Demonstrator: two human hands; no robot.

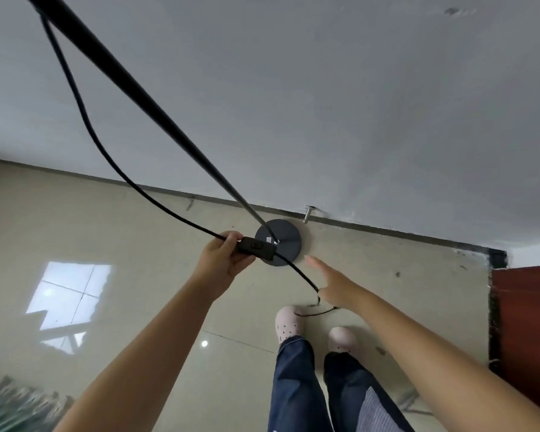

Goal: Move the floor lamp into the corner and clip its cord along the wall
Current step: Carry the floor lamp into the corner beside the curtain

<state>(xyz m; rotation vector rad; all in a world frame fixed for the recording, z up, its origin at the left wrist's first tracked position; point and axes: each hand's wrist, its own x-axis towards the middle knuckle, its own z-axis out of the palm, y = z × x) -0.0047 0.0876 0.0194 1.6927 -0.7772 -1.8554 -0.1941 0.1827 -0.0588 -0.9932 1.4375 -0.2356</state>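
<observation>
The floor lamp's round black base [289, 236] rests on the tiled floor close to the grey wall [325, 104]. Its black pole [144, 98] slants up to the top left. A black cord [85, 120] hangs from high on the pole and loops down to my left hand [223, 260], which is closed on the cord beside its inline switch [256, 246]. From the switch the cord runs right and down to my right hand [334, 283]. That hand pinches the cord with its lower fingers while its forefinger points toward the base. The cord's tail lies by my shoes.
A metal door stop [308, 213] juts from the skirting just behind the base. A dark red door [524, 332] stands at the right, past the end of the wall. My legs and pale shoes [289, 322] are below the hands. The glossy floor [122, 307] mirrors a window.
</observation>
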